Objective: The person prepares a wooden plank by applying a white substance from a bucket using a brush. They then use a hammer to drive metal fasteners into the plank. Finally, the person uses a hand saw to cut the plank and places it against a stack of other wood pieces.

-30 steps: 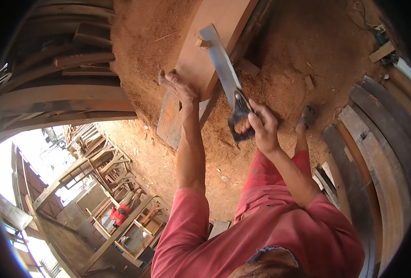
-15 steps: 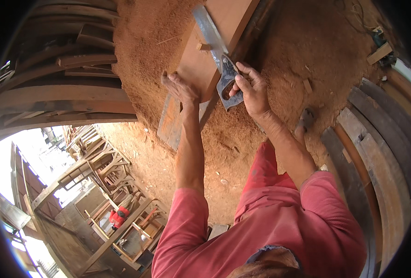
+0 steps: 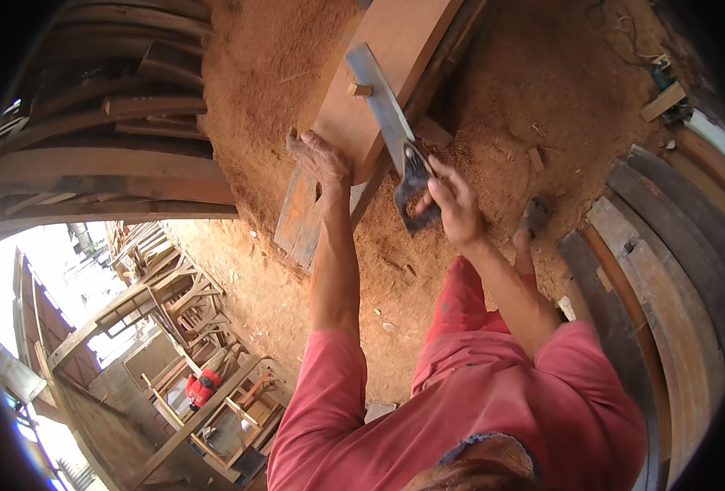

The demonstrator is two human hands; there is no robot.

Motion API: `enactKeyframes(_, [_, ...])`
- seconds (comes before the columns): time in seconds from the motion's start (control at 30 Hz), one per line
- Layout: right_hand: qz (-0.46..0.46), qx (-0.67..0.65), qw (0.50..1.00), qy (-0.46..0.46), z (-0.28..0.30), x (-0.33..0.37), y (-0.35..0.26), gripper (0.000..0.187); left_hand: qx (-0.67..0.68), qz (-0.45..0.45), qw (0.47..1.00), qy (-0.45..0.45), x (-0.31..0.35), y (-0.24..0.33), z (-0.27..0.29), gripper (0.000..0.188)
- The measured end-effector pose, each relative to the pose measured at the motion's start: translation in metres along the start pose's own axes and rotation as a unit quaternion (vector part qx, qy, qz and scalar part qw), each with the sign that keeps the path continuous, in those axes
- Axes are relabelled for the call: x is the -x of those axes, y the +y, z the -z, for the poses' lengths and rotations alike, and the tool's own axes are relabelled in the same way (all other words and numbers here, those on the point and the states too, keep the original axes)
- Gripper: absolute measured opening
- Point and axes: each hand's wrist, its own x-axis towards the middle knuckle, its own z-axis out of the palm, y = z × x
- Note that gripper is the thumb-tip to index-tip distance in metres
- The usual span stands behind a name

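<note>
My right hand (image 3: 455, 204) is wrapped round the dark handle of a handsaw (image 3: 389, 110). The saw's silvery blade slants up and left across the reddish-brown board (image 3: 407, 45). A small wooden peg (image 3: 360, 90) stands up from the board beside the blade, touching or very close to it. My left hand (image 3: 323, 155) lies on the near end of the board with its fingers stretched out. Under that hand, a paler, worn plank (image 3: 299, 217) extends toward me.
Sawdust covers the ground (image 3: 256, 98) around the board. Stacked timber (image 3: 109, 172) fills the left, and long planks (image 3: 665, 303) lie at the right. Wooden furniture frames (image 3: 203, 303) stand at the lower left, with a red object (image 3: 203, 389) among them. A power tool (image 3: 665, 78) sits far right.
My right hand has drawn the saw back toward me and slightly right, so its handle now sits farther off the board's edge. My left hand has stayed in place.
</note>
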Motion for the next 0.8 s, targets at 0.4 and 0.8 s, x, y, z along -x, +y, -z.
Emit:
enactKeyframes(0.4, [0.000,-0.033,0.999,0.008,-0.007,0.008,0.009,0.045,-0.129,-0.084,0.988,-0.011,0.007,0.029,0.011,0.082])
enactKeyframes(0.8, [0.012,0.024,0.999,0.022,0.017,0.008,-0.018,0.046,0.016,-0.107,0.994,-0.029,-0.036,0.065,0.005,0.030])
